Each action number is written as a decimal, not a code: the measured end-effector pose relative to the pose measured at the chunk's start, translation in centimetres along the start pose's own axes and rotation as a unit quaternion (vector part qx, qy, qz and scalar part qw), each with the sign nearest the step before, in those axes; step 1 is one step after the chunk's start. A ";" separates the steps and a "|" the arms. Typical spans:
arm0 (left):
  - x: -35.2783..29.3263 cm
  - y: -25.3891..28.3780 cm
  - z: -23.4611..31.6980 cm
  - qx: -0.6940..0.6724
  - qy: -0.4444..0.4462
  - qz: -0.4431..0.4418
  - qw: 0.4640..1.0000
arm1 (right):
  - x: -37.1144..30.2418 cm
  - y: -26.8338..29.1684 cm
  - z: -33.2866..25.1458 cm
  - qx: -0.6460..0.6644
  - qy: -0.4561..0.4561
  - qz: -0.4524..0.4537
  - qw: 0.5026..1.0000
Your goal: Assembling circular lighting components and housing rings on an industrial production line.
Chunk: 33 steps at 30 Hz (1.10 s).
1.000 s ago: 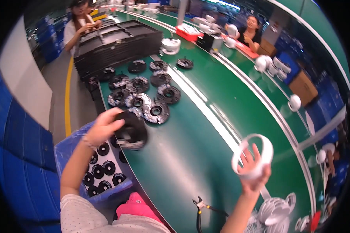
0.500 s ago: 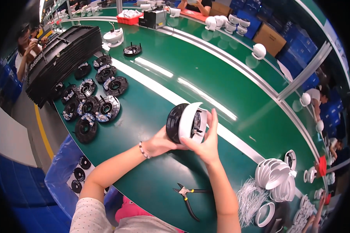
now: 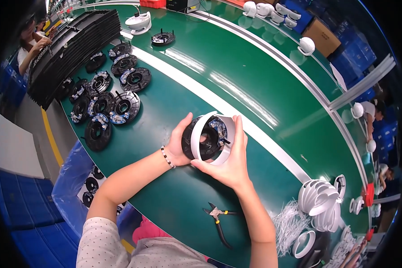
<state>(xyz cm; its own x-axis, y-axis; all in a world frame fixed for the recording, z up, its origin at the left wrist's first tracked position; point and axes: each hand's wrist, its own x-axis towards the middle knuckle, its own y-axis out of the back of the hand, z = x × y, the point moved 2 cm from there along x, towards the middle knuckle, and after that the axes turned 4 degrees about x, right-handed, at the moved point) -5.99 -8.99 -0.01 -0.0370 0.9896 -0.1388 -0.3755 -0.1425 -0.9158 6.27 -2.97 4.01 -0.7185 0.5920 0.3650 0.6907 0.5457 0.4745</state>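
Observation:
Above the green bench, my left hand grips a round black base with a blue circuit board and small posts inside it. My right hand holds a white ring-shaped shell by its rim, thumb at the lower edge and fingers along the far right side. The ring is around the base, tilted so that the board shows through its opening. How far the two parts are seated together I cannot tell. Nearer to me lie diagonal cutters with black and yellow handles.
Several black bases with boards lie at the left, beside a stack of black trays. On the right are stacked white rings, a pile of thin white strips and a loose ring. A blue-lined bin stands below the left edge.
The assembly has turned, so the ring's opening now faces me more and shows the board. My left hand has shifted from underneath to the base's left side. The head view has moved slightly.

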 end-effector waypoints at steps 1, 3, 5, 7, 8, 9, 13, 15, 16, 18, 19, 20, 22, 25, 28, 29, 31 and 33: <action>0.1 0.1 0.0 0.009 0.007 -0.004 1.000 | 0.0 0.1 -0.1 0.002 0.002 0.004 1.000; 0.3 -0.1 0.1 0.019 0.015 -0.010 1.000 | 0.0 0.4 -0.2 0.003 0.004 0.010 1.000; 0.2 -0.1 0.1 0.031 0.034 -0.005 0.999 | 0.0 0.5 -0.3 0.003 0.008 -0.020 1.000; 0.1 -0.4 0.1 0.025 0.046 0.007 0.999 | 0.1 0.6 -0.4 -0.017 0.026 -0.035 0.999; 0.0 -0.5 0.0 0.019 0.059 0.020 0.998 | 0.1 0.7 -0.4 -0.036 0.042 -0.048 0.997; 0.0 -0.5 0.0 0.018 0.057 0.021 0.998 | 0.1 0.8 -0.4 -0.036 0.043 -0.050 0.997; 0.6 0.4 -0.7 0.012 0.061 0.010 0.998 | 0.2 0.8 -0.2 -0.048 0.042 -0.095 0.993; 0.8 -0.1 -0.8 0.031 0.063 0.044 0.997 | 0.3 1.1 0.6 -0.015 0.009 -0.099 0.995; 0.6 -0.6 -0.6 0.029 0.059 0.045 0.997 | 0.3 0.9 0.5 -0.015 0.011 -0.102 0.995; 0.1 -1.4 -0.2 0.017 0.063 0.024 0.998 | 0.5 0.5 0.1 -0.041 0.014 -0.092 0.995; 0.3 -0.8 -0.4 0.021 0.059 0.032 0.998 | 0.3 -0.1 -0.2 -0.082 0.017 -0.090 0.992; 0.3 -0.3 -0.4 0.021 0.058 0.034 0.998 | 0.1 -0.7 -0.2 -0.080 0.018 -0.092 0.992; 0.3 0.3 -0.1 0.020 0.075 0.003 0.997 | -0.1 -1.3 0.1 -0.127 0.034 -0.076 0.988; 0.4 1.2 0.2 0.013 0.090 -0.037 0.995 | 0.2 -1.0 -0.3 -0.123 0.025 -0.107 0.986; 0.3 1.1 0.1 0.030 0.104 -0.041 0.993 | 0.3 -0.4 -0.3 -0.132 0.064 -0.140 0.979; 0.4 0.7 -0.1 0.050 0.107 -0.001 0.993 | 0.3 -0.1 -0.1 -0.119 0.084 -0.140 0.979; 0.5 1.1 -0.5 0.042 0.102 -0.036 0.993 | 0.4 0.6 0.0 -0.115 0.085 -0.146 0.979; 0.1 1.7 -0.4 0.048 0.073 -0.075 0.993 | 0.4 0.7 0.2 -0.104 0.085 -0.155 0.979</action>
<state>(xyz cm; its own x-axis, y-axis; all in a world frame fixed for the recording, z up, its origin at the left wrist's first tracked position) -6.24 -9.17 -1.77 0.1577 0.9855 -0.0622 -0.4527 0.0162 -0.8915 6.47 -2.26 4.30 -0.9059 0.3013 0.2974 0.4192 0.5401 0.7298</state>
